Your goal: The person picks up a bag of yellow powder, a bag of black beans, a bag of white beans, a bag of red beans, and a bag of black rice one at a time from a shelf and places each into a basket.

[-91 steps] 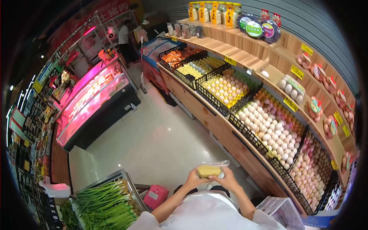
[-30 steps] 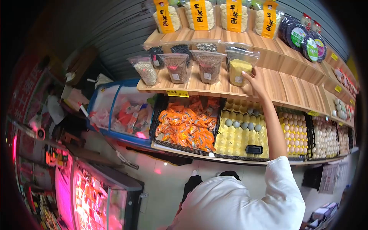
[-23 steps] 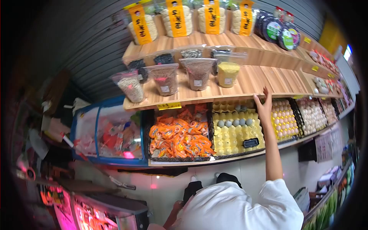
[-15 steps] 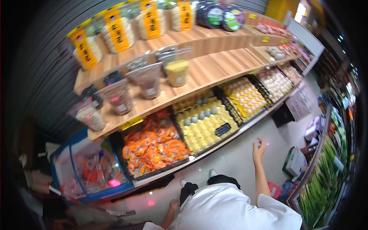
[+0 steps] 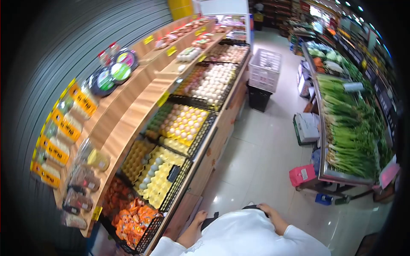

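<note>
My left hand [image 5: 200, 216] hangs loose and empty, my right hand [image 5: 265, 208] is half hidden at my waist so I cannot tell its grip, and the yellow grain bag [image 5: 99, 159] stands on the wooden shelf [image 5: 128, 123].

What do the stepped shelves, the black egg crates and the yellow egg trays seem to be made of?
Stepped shelves: wood or wood-look laminate, matt, with plank lines. Black egg crates: probably plastic, judging by the moulded lattice walls. Yellow egg trays: moulded pulp or plastic, dull, with dimpled cups.
</note>
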The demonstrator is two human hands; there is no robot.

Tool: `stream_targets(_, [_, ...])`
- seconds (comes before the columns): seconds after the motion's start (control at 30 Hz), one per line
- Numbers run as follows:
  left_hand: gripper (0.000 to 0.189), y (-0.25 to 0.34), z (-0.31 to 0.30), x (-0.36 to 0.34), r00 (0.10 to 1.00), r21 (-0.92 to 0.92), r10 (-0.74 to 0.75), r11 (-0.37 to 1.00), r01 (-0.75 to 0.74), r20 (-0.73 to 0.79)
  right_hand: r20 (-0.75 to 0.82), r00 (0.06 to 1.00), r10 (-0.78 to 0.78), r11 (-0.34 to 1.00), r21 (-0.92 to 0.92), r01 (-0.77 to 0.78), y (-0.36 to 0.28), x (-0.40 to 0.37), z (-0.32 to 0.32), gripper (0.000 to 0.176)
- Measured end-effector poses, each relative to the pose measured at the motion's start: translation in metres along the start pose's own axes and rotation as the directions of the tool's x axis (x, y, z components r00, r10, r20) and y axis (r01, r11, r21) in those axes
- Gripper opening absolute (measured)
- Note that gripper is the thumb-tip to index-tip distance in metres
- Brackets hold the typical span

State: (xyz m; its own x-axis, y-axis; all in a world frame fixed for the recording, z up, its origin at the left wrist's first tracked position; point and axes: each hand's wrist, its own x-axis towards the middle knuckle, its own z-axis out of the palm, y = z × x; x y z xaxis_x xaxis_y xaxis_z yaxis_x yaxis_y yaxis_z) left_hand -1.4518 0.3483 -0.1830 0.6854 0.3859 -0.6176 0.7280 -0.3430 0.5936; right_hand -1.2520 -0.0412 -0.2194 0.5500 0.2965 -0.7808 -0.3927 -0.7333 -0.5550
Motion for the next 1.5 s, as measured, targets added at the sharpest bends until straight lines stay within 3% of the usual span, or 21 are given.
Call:
stream_targets(0.1, [0.038,0.094,0.024,0.026,0.972,0.289,0.061,0.949,-0.127,0.226,-0.023,1.000,-0.010,1.000,-0.020,0.010,0.013,0.004,-0.073,0.039])
stream_targets(0.2, [0.036,0.153,0.055,0.058,0.937,0.258,0.302,0.904,-0.340,0.178,-0.032,0.999,-0.039,0.998,0.057,0.040,0.000,-0.020,-0.124,0.037])
stream_targets(0.23, [0.035,0.179,0.058,0.060,0.888,0.163,0.429,0.876,-0.454,0.165,-0.040,0.996,-0.079,0.994,0.069,0.081,0.002,-0.018,-0.133,0.040])
stream_targets(0.27, [0.038,0.203,0.062,0.061,0.905,0.121,0.379,0.906,-0.405,0.194,-0.046,0.992,-0.121,0.989,0.080,0.124,0.003,-0.016,-0.139,0.043])
stream_targets(0.37, [0.048,0.251,0.068,0.085,0.829,0.096,0.417,0.871,-0.481,0.372,0.036,0.994,-0.101,0.983,0.159,0.094,-0.014,-0.026,-0.152,0.038])
stream_targets(0.43, [0.052,0.278,0.071,0.101,0.836,0.149,0.341,0.886,-0.439,0.430,0.247,0.967,-0.063,0.986,0.163,0.023,-0.021,-0.025,-0.155,0.036])
stream_targets(0.53, [0.060,0.316,0.082,0.141,0.859,0.268,0.171,0.905,-0.331,0.483,0.279,0.933,-0.227,0.911,-0.278,0.305,-0.017,0.007,-0.172,0.037])
stream_targets(0.57, [0.060,0.333,0.086,0.150,0.868,0.281,0.151,0.908,-0.311,0.473,0.294,0.916,-0.273,0.903,-0.248,0.349,0.002,0.034,-0.180,0.041])
stream_targets(0.6, [0.060,0.346,0.089,0.160,0.876,0.295,0.127,0.911,-0.289,0.466,0.274,0.930,-0.245,0.923,-0.227,0.310,-0.009,0.037,-0.196,0.042])
stream_targets(0.67, [0.060,0.355,0.110,0.214,0.859,0.164,0.219,0.931,-0.326,0.462,0.237,0.955,-0.177,0.956,-0.188,0.224,-0.036,0.033,-0.233,0.044])
stream_targets(0.7, [0.059,0.389,0.105,0.219,0.840,0.097,0.243,0.940,-0.328,0.485,0.205,0.965,-0.161,0.969,-0.150,0.194,-0.041,0.042,-0.250,0.044])
stream_targets(0.87, [0.058,0.476,0.117,0.309,0.860,0.261,0.142,0.917,-0.301,0.491,0.052,0.996,-0.073,0.997,0.044,0.071,-0.008,0.150,-0.317,0.043])
stream_targets(0.93, [0.057,0.500,0.124,0.345,0.844,0.339,0.104,0.884,-0.320,0.526,-0.158,0.987,-0.038,0.975,-0.223,0.002,-0.101,0.109,-0.384,0.043])
stream_targets(0.97, [0.055,0.508,0.133,0.379,0.783,0.332,0.120,0.858,-0.391,0.611,-0.224,0.974,-0.020,0.985,-0.173,-0.019,-0.107,0.134,-0.406,0.041])
stream_targets(1.0, [0.055,0.524,0.132,0.379,0.810,0.328,0.081,0.887,-0.324,0.581,-0.300,0.954,-0.016,0.991,-0.129,-0.024,-0.105,0.151,-0.424,0.039])
stream_targets(1.13, [0.058,0.553,0.132,0.406,0.822,0.329,0.041,0.904,-0.273,0.568,-0.447,0.886,-0.121,0.988,-0.144,0.063,-0.148,0.172,-0.478,0.038])
stream_targets(1.27, [0.058,0.577,0.138,0.446,0.876,0.374,0.029,0.897,-0.235,0.481,-0.357,0.931,-0.080,0.987,-0.161,0.024,-0.165,0.218,-0.522,0.034])
stream_targets(1.4, [0.049,0.605,0.157,0.501,0.944,0.326,0.091,0.924,-0.199,0.317,-0.435,0.879,-0.195,0.979,-0.147,0.144,-0.189,0.270,-0.592,0.033])
stream_targets(1.47, [0.045,0.600,0.179,0.556,0.924,0.308,0.118,0.921,-0.239,0.365,-0.449,0.854,-0.263,0.961,-0.048,0.271,-0.191,0.300,-0.637,0.033])
stream_targets(1.5, [0.044,0.636,0.178,0.556,0.943,0.342,0.093,0.917,-0.206,0.320,-0.459,0.838,-0.295,0.944,-0.001,0.331,-0.191,0.312,-0.662,0.033])
